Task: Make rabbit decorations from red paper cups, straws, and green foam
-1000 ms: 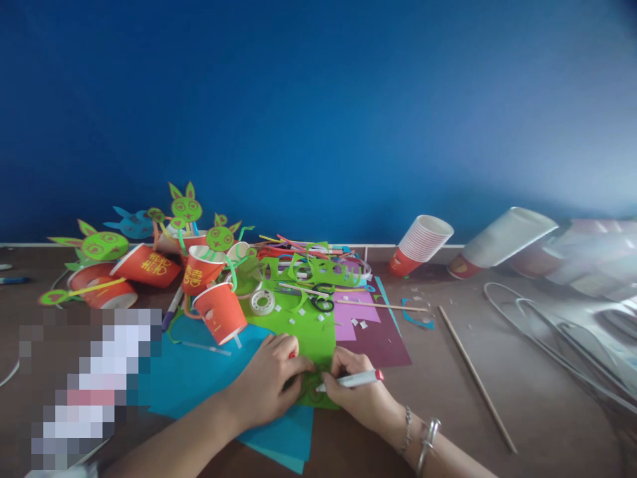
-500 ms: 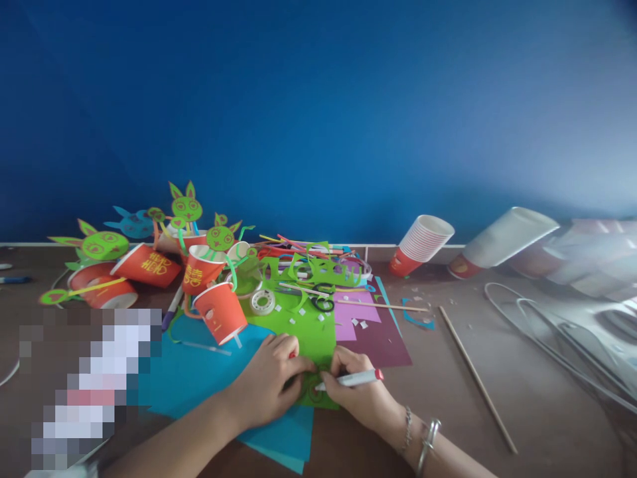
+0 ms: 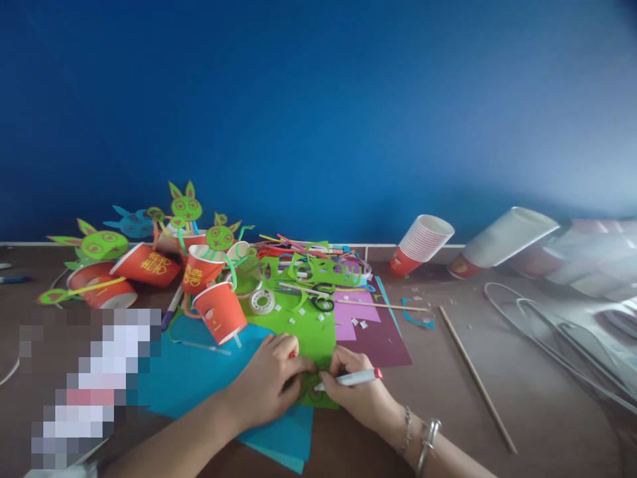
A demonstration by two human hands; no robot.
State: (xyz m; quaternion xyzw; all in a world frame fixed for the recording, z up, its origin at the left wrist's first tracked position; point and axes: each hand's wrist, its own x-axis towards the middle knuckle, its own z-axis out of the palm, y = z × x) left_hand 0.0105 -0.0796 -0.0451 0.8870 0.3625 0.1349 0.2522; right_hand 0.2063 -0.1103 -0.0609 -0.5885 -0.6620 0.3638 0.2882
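Note:
My right hand (image 3: pixel 355 388) is closed around a white marker (image 3: pixel 361 378) with a red end, its tip touching the near part of a green sheet (image 3: pixel 311 332). Dark round outlines show on the sheet by the tip. My left hand (image 3: pixel 273 378) rests on the sheet's left side and on blue paper (image 3: pixel 199 372), its fingers curled; a small red bit shows between them, and the rest of what it holds is hidden. Next to the hands stands a tilted red paper cup (image 3: pixel 221 312).
Decorated red cups with green animal faces (image 3: pixel 186 207) crowd the left. A tape roll (image 3: pixel 262 302), scissors (image 3: pixel 323 303) and green scraps (image 3: pixel 318 269) lie beyond my hands. Stacked cups (image 3: pixel 423 242), a wooden stick (image 3: pixel 478 378) and white cables (image 3: pixel 557 332) are at right.
The marker tip has shifted very slightly left on the green sheet. My left hand has stayed in place.

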